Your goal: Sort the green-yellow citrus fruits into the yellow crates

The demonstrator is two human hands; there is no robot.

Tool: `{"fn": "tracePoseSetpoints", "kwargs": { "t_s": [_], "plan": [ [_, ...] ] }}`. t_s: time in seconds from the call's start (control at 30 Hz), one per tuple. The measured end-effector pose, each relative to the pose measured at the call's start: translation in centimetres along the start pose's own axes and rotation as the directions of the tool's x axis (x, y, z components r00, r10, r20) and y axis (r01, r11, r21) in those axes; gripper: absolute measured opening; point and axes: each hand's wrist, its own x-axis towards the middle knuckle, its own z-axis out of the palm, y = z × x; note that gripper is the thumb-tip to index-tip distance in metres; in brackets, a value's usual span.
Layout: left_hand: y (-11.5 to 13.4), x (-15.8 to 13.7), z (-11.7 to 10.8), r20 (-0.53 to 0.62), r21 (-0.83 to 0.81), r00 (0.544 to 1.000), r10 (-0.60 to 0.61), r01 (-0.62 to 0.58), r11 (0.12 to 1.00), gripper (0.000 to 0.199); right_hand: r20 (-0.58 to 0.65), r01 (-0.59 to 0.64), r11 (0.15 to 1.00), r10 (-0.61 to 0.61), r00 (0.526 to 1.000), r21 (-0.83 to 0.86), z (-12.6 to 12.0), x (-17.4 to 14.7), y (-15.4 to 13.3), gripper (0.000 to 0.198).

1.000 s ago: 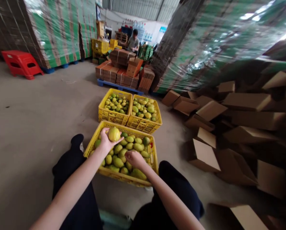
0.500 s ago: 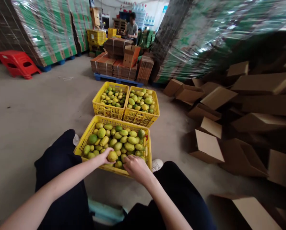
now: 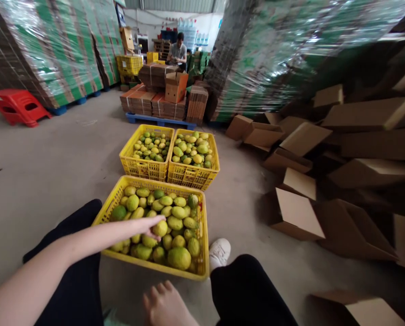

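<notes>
In my left hand [image 3: 151,223] is a yellow lemon [image 3: 160,228], gripped between thumb and fingers above the fruit in the nearest yellow crate [image 3: 206,240]. That crate holds many green and yellow lemons, with a large one [image 3: 179,258] at its front edge. Between my knees, on the near side of the crate, my right hand [image 3: 166,305] shows its back, slightly blurred. Its fingers curl downward, and whatever they hold, if anything, is hidden.
Two more yellow crates of lemons [image 3: 144,170] [image 3: 190,179] stand just beyond. Opened cardboard boxes [image 3: 301,213] pile up on the right. A red stool [image 3: 19,106] stands left. Farther back are flattened cartons [image 3: 137,100] on a blue pallet, wrapped stacks and a seated person [image 3: 178,52].
My right hand has moved from the crate's fruit back toward my body. The left hand still holds its lemon over the crate. The camera view has tilted up slightly.
</notes>
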Motion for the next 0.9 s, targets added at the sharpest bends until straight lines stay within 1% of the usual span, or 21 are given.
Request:
{"fn": "tracePoseSetpoints", "kwargs": {
  "t_s": [0.03, 0.07, 0.1, 0.17, 0.2, 0.23, 0.27, 0.3, 0.33, 0.37, 0.4, 0.43, 0.53, 0.6, 0.63, 0.7, 0.77, 0.83, 0.9],
  "plan": [
    [1.3, 1.0, 2.8, -0.029, 0.051, 0.998, -0.063, 0.065, 0.997, 0.012, -0.017, -0.002, 1.000, 0.002, 1.000, -0.007, 0.4, 0.1, 0.1, 0.017],
    [2.8, 2.0, 5.8, -0.133, 0.166, 0.974, -0.183, 0.204, 0.965, 0.015, -0.041, -0.009, 1.000, 0.008, 0.999, -0.015, 0.7, 0.2, 0.3, 0.018],
    [4.5, 3.2, 9.0, -0.145, 0.203, 0.966, -0.215, 0.241, 0.949, 0.018, -0.069, -0.019, 1.000, 0.017, 0.997, -0.021, 0.7, 0.2, 0.5, 0.019],
    [7.9, 5.4, 14.7, -0.110, 0.229, 0.977, -0.183, 0.204, 0.952, 0.024, -0.129, -0.039, 0.999, 0.035, 0.991, -0.029, 0.5, -0.1, 1.0, 0.019],
    [9.5, 6.5, 16.9, -0.081, 0.234, 0.985, -0.153, 0.168, 0.958, 0.027, -0.155, -0.051, 0.998, 0.045, 0.987, -0.035, 0.3, -0.3, 1.2, 0.018],
    [10.8, 7.3, 18.2, -0.050, 0.235, 0.992, -0.112, 0.120, 0.964, 0.030, -0.178, -0.065, 0.997, 0.056, 0.982, -0.045, 0.1, -0.5, 1.4, 0.018],
    [11.7, 7.9, 18.6, -0.005, 0.319, 0.998, -0.058, 0.056, 0.946, 0.032, -0.201, -0.086, 0.994, 0.072, 0.977, -0.061, 0.0, -0.8, 1.6, 0.018],
    [12.2, 8.3, 18.1, 0.022, 0.462, 0.999, -0.027, 0.014, 0.887, 0.031, -0.225, -0.112, 0.990, 0.091, 0.970, -0.081, -0.1, -1.0, 1.7, 0.018],
    [12.3, 8.4, 16.7, 0.031, 0.624, 0.999, -0.021, -0.003, 0.781, 0.028, -0.250, -0.134, 0.986, 0.105, 0.963, -0.100, -0.1, -1.2, 1.8, 0.020],
    [12.0, 8.2, 14.7, 0.010, 0.784, 1.000, -0.025, 0.007, 0.621, 0.025, -0.269, -0.147, 0.982, 0.112, 0.956, -0.115, -0.1, -1.4, 1.9, 0.022],
    [11.5, 7.8, 12.1, -0.046, 0.839, 0.998, -0.039, 0.060, 0.540, 0.023, -0.283, -0.152, 0.981, 0.112, 0.953, -0.123, -0.1, -1.5, 1.9, 0.025],
    [10.9, 7.2, 9.2, -0.092, 0.867, 0.994, -0.051, 0.106, 0.487, 0.022, -0.286, -0.148, 0.981, 0.107, 0.952, -0.125, -0.1, -1.6, 1.8, 0.027],
    [9.5, 5.0, 0.6, -0.200, 0.932, 0.977, -0.068, 0.211, 0.294, 0.023, -0.245, -0.111, 0.989, 0.084, 0.966, -0.098, -1.1, -1.6, 1.4, 0.031],
    [9.2, 3.7, -3.9, -0.249, 0.957, 0.966, -0.074, 0.257, 0.131, 0.026, -0.172, -0.113, 0.992, 0.101, 0.980, -0.057, -2.4, -1.5, 1.1, 0.028],
    [9.1, 3.2, -5.7, -0.271, 0.961, 0.960, -0.068, 0.274, 0.037, 0.026, -0.122, -0.123, 0.992, 0.118, 0.986, -0.031, -3.2, -1.3, 0.9, 0.024],
    [9.0, 2.6, -8.3, -0.289, 0.948, 0.955, -0.058, 0.277, -0.158, 0.024, -0.010, -0.144, 0.990, 0.144, 0.989, 0.012, -4.9, -0.9, 0.7, 0.020],
    [8.4, 2.2, -10.1, -0.268, 0.913, 0.962, -0.059, 0.234, -0.335, 0.020, 0.093, -0.170, 0.985, 0.165, 0.982, 0.043, -6.1, -0.4, 0.7, 0.023],
    [7.3, 1.7, -11.4, -0.225, 0.867, 0.971, -0.084, 0.160, -0.472, 0.017, 0.191, -0.199, 0.978, 0.184, 0.964, 0.061, -6.9, 0.2, 0.8, 0.029],
    [6.0, 1.2, -12.5, -0.187, 0.819, 0.974, -0.127, 0.083, -0.568, 0.016, 0.277, -0.237, 0.969, 0.209, 0.938, 0.071, -7.3, 0.7, 1.0, 0.030]
  ]
}}
